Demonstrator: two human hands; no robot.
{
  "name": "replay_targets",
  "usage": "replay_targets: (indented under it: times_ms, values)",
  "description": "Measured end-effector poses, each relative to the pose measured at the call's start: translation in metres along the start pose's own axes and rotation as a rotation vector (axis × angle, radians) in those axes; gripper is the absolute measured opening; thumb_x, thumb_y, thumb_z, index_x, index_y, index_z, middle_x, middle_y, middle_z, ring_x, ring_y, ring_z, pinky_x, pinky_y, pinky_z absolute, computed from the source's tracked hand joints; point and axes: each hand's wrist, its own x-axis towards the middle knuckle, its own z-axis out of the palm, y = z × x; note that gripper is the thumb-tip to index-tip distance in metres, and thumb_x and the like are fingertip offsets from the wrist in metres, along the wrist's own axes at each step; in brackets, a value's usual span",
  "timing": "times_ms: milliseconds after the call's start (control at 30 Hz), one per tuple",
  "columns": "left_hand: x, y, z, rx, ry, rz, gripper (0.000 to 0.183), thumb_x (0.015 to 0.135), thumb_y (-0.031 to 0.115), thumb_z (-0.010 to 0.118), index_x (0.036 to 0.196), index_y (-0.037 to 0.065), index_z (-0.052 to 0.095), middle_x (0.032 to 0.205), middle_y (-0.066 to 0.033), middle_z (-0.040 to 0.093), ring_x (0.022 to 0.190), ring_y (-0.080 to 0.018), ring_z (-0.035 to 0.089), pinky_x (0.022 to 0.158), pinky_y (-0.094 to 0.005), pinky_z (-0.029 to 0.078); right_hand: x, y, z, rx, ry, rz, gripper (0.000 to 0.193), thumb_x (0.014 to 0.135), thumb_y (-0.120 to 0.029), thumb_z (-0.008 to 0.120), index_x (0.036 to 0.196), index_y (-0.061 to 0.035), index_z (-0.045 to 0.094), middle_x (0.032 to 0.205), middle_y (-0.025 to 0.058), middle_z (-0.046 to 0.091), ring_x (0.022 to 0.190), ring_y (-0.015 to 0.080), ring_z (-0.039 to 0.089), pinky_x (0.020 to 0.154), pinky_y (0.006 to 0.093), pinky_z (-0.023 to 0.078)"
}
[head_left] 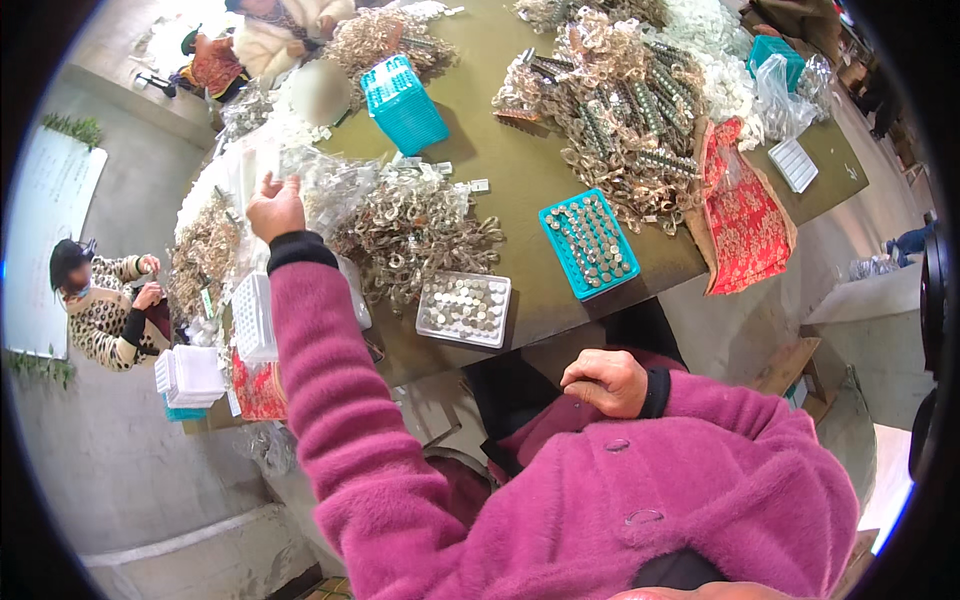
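Observation:
My left hand reaches forward over the table, with its fingers raised and apart beside clear plastic bags. Whether it touches the plastic is hard to tell. Just right of it lies a heap of metal watches with bands. Close to my body, my right hand is curled closed; anything inside it is hidden. Nearest this hand on the table is a turquoise tray with rows of round silver pieces. Left of that tray, a white tray carries more round pieces.
A larger heap of watches and bands lies beyond the turquoise tray, beside red patterned cloth. Stacked turquoise trays stand farther back. White trays sit left of my forearm. Another person is at the table's left side.

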Motion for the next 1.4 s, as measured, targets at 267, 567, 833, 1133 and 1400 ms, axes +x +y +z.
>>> replay_targets:
  times_ms: [267,567,833,1133,1400]
  values:
    - [-0.209,0.016,-0.053,-0.059,-0.344,0.062,0.011,0.091,-0.001,0.068,0.101,0.001,0.069,0.086,-0.0081,0.071,0.070,-0.0162,0.066,0.064,-0.0306,0.053,0.022,-0.007,-0.024,0.025,0.058,0.093,0.009,0.087,0.002,0.073,0.094,0.0003,0.069,0.080,0.0095,0.065,0.070,0.0213,0.065,0.063,0.0312,0.052]
    - [-0.237,-0.045,-0.050,0.740,-0.370,0.168,0.026,0.084,0.011,0.072,0.109,0.005,0.067,0.103,-0.0160,0.068,0.094,-0.0377,0.067,0.080,-0.0468,0.054,0.033,-0.010,-0.003,-0.003,-0.102,0.012,0.009,0.087,-0.001,0.073,0.095,-0.0019,0.069,0.080,0.0103,0.066,0.070,0.0250,0.065,0.064,0.0349,0.052]
    - [-0.224,-0.008,-0.065,0.409,0.244,0.330,0.024,0.092,0.008,0.067,0.115,0.000,0.066,0.105,-0.0163,0.070,0.085,-0.0315,0.069,0.077,-0.0390,0.058,0.025,0.000,0.011,-0.045,-0.088,-0.013,0.009,0.090,-0.010,0.071,0.096,-0.0040,0.069,0.086,0.0108,0.068,0.080,0.0298,0.068,0.072,0.0378,0.055]
    - [-0.304,0.085,-0.076,-0.540,-0.488,-0.159,0.019,0.096,0.010,0.068,0.111,0.000,0.063,0.098,-0.0098,0.066,0.081,-0.0151,0.060,0.068,-0.0271,0.050,0.062,-0.015,0.012,0.073,0.112,0.025,0.095,0.072,-0.038,0.090,0.146,-0.0013,0.043,0.138,0.0176,0.050,0.125,0.0292,0.054,0.098,0.0390,0.051]
    - [-0.369,0.110,-0.053,-0.652,-0.536,-0.272,0.008,0.096,0.008,0.070,0.096,0.002,0.065,0.097,-0.0098,0.068,0.088,-0.0166,0.062,0.076,-0.0294,0.051,0.057,-0.024,-0.007,0.114,0.127,-0.278,0.039,0.084,-0.012,0.074,0.119,-0.0017,0.061,0.108,0.0127,0.062,0.100,0.0307,0.064,0.089,0.0410,0.054]
